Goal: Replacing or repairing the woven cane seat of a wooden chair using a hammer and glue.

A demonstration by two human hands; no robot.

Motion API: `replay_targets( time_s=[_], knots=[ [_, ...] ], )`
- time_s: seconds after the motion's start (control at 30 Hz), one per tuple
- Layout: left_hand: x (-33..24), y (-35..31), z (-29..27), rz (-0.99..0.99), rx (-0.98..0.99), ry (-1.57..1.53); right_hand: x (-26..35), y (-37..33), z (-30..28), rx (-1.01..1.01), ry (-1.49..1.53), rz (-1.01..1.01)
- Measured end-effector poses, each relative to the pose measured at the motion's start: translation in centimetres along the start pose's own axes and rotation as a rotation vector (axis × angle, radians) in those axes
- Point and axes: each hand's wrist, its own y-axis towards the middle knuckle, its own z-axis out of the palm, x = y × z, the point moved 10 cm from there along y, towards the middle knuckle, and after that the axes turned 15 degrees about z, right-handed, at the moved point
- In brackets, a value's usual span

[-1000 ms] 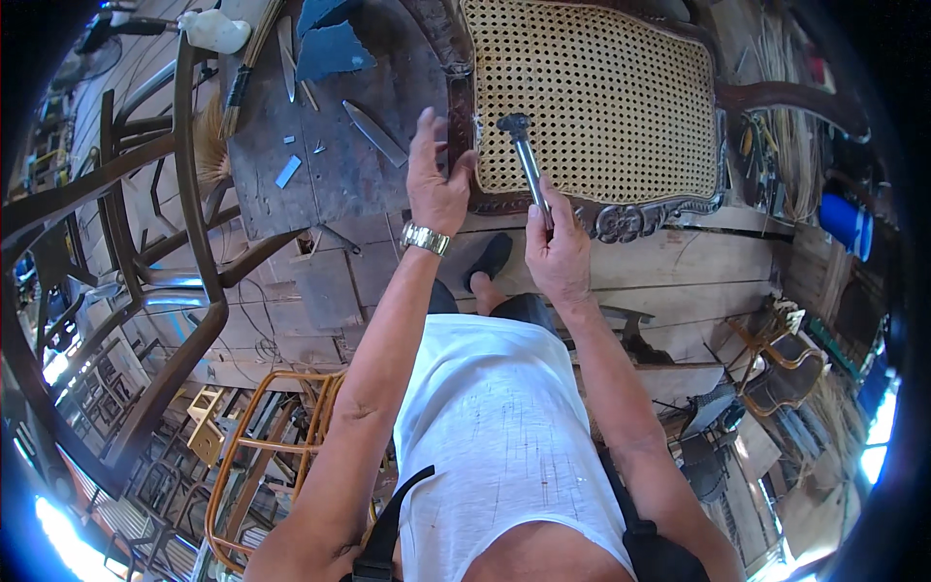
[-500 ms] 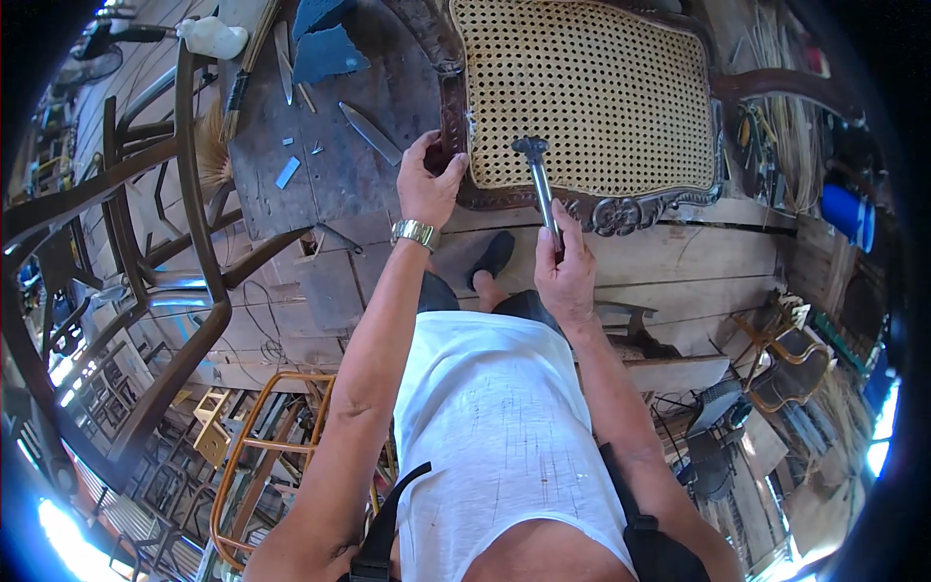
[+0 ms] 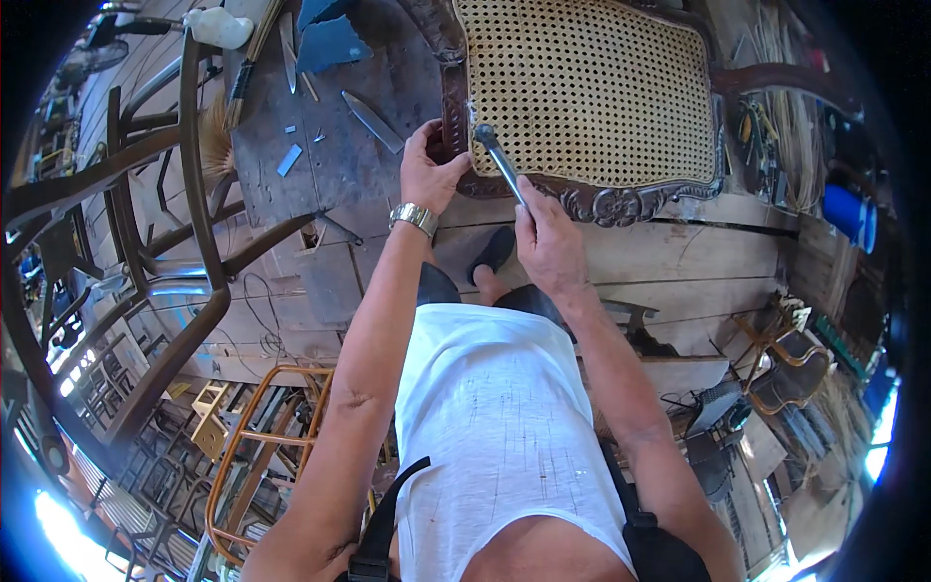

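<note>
A woven cane panel [image 3: 592, 92] sits in a dark carved wooden chair frame [image 3: 635, 206] in front of me. My left hand [image 3: 430, 173], with a metal-band watch on its wrist, grips the frame's near left corner, its thumb tip beside the cane's edge. Whatever may lie under those fingers is hidden. My right hand [image 3: 553, 233] is wrapped round the shaft of a hammer [image 3: 503, 165]. The hammer's head is over the left edge of the cane, close to my left thumb; I cannot tell if it touches.
On the dark workbench [image 3: 330, 184] lie a knife blade [image 3: 372, 121], a small pale-blue piece [image 3: 290, 160] and torn dark-blue sheets [image 3: 332, 44]. A white bottle [image 3: 218, 27] and a brush [image 3: 215, 145] are farther left. A wooden chair frame [image 3: 199, 175] stands left; cane strands [image 3: 790, 126] lie right.
My right hand has moved left with the hammer, bringing its head from over the cane to the panel's left edge. My left hand keeps its place on the frame.
</note>
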Motion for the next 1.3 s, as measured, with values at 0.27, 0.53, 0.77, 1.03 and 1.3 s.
replay_targets(
  time_s=[0.27,0.53,0.77,1.03,1.3],
  knots=[
    [0.7,-0.1,-0.1,-0.032,-0.015,-0.005,2.0,0.1,-0.1,0.016,-0.130,-0.085],
    [-2.8,-0.7,-1.0,0.183,0.048,0.330,0.0,-0.6,-0.6,-0.016,0.101,0.028],
    [-1.3,-0.8,-1.5,0.204,0.021,0.142,0.8,1.4,0.0,-0.026,0.076,-0.011],
    [-1.3,-0.7,-1.1,0.239,0.012,0.261,3.1,1.7,-0.8,-0.116,0.064,-0.128],
    [-0.9,-0.6,-1.2,0.256,0.040,0.244,1.5,2.6,-0.8,-0.047,0.085,0.021]
  ],
)
